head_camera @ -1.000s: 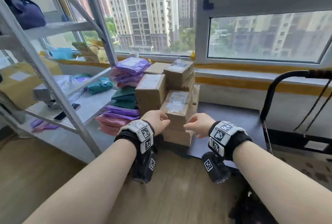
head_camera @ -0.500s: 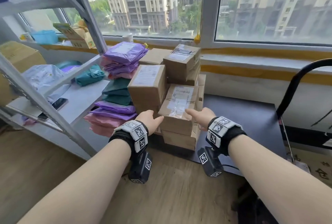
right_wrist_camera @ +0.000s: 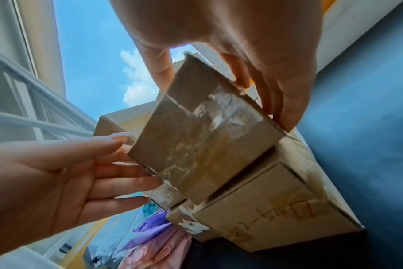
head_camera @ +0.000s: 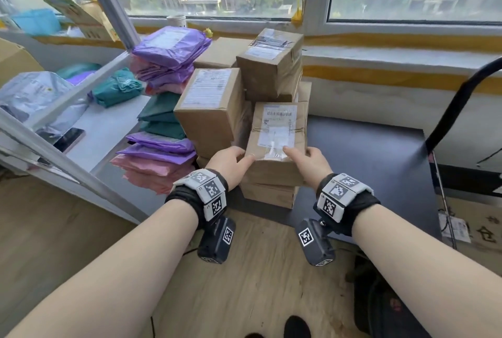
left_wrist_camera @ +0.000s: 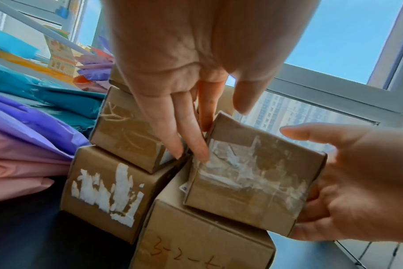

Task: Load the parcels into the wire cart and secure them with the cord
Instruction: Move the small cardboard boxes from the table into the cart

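Several brown cardboard parcels are stacked on the black cart platform (head_camera: 366,164), whose black handle (head_camera: 456,109) rises at the right. The front parcel with a white label (head_camera: 277,134) sits on a lower box marked in orange pen (left_wrist_camera: 196,251). My left hand (head_camera: 231,161) lies against the labelled parcel's (left_wrist_camera: 253,178) left side with straight fingers (left_wrist_camera: 191,138) slipped between the boxes. My right hand (head_camera: 309,158) grips the parcel (right_wrist_camera: 203,142) with its thumb on top and fingers (right_wrist_camera: 285,112) round the right side.
Purple, pink and green mailer bags (head_camera: 160,147) are piled left of the boxes. A white metal shelf frame (head_camera: 68,164) with more bags and a phone (head_camera: 69,139) stands at the left. Windowsill and wall lie behind; wooden floor (head_camera: 244,283) is below.
My view has dropped and come closer to the stack. Both hands have moved forward and up from the lower box to the sides of the labelled parcel, the right one closing on it.
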The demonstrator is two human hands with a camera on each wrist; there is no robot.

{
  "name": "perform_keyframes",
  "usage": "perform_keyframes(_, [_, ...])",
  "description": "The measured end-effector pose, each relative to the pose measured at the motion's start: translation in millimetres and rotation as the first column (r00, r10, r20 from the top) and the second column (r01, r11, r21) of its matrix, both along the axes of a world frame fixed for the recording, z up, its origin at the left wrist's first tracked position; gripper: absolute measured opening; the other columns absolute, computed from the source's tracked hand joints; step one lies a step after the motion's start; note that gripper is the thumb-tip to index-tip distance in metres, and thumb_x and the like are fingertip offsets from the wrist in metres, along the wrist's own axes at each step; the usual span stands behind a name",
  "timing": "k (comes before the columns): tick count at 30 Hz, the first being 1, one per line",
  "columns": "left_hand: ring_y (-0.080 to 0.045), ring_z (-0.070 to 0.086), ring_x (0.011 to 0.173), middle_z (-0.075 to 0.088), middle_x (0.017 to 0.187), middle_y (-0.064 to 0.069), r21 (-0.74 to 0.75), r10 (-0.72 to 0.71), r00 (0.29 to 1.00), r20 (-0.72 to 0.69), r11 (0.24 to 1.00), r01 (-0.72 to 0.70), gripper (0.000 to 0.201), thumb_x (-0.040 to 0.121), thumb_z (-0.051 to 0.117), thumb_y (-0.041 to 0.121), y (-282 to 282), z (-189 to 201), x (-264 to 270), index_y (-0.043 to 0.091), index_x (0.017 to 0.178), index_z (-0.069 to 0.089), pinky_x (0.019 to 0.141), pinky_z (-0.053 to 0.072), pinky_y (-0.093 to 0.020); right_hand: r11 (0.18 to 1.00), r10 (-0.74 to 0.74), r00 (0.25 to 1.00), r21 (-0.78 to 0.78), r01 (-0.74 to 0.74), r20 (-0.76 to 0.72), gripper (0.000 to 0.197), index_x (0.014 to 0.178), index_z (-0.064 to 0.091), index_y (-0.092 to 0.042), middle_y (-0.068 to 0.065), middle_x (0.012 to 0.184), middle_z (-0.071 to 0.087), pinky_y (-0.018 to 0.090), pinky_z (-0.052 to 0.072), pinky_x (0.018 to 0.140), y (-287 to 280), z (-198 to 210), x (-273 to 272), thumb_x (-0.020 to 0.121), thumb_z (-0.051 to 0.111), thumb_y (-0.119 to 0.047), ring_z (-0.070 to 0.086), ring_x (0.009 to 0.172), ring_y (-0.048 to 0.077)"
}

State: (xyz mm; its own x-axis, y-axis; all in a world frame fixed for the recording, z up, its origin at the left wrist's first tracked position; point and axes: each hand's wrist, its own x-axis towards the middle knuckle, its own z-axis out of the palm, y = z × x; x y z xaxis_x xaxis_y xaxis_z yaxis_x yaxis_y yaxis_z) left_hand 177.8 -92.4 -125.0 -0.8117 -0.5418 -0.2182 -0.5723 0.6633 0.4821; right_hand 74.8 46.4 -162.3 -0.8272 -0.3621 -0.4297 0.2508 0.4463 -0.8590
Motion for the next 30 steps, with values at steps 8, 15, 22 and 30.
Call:
perform_keyframes(8, [-0.022, 0.062, 0.107, 0.063, 0.121, -0.008, 0.256, -0.039, 0.998, -0.042, 0.965, 0.049, 0.035, 0.095, 0.045, 0.023, 14, -19, -15, 0.011, 0.125, 0.057, 0.098, 0.047, -0.033, 0.937, -0.306, 0.949, -0.151, 0.314, 0.070, 0.069, 0.129, 0.046, -0.021, 0.003, 0.123, 0.054, 0.048, 0.049, 0.096, 45, -6, -6, 0.066, 0.062, -0.045, 0.054, 0.104, 0.019])
perform_keyframes(15, [-0.035, 0.050, 0.120, 0.047, 0.135, -0.021, 0.068, 0.079, 0.951, 0.300, 0.992, -0.104, 0.062, 0.094, 0.047, 0.045, 1, -61, -17, -0.002, 0.134, 0.041, 0.094, 0.042, -0.036, 0.858, -0.460, 0.882, -0.203, 0.472, 0.104, 0.046, 0.094, 0.056, -0.029, 0.006, 0.113, 0.061, 0.046, 0.049, 0.091, 87, -27, -7, 0.050, 0.061, -0.044, 0.058, 0.097, 0.021])
perform_keyframes(22, [-0.035, 0.055, 0.113, 0.053, 0.129, -0.018, 0.309, 0.209, 0.941, 0.266, 0.906, -0.288, 0.082, 0.082, 0.049, 0.063, -5, -94, -27, 0.001, 0.135, 0.042, 0.096, 0.047, -0.038, 0.845, -0.513, 0.854, -0.123, 0.520, 0.085, 0.058, 0.113, 0.052, -0.021, 0.002, 0.112, 0.058, 0.045, 0.046, 0.100, 99, -55, 1, 0.059, 0.058, -0.040, 0.055, 0.098, 0.017])
perform_keyframes(30, [-0.028, 0.053, 0.115, 0.048, 0.117, -0.006, 0.626, 0.365, 0.899, 0.242, 0.649, -0.432, 0.072, 0.081, 0.063, 0.053, -3, -113, -22, 0.014, 0.136, 0.039, 0.092, 0.051, -0.049, 0.828, -0.530, 0.823, -0.083, 0.554, 0.205, 0.044, 0.109, 0.051, -0.027, -0.008, 0.096, 0.056, 0.047, 0.047, 0.098, 93, -85, 9, 0.067, 0.061, -0.038, 0.053, 0.089, 0.011])
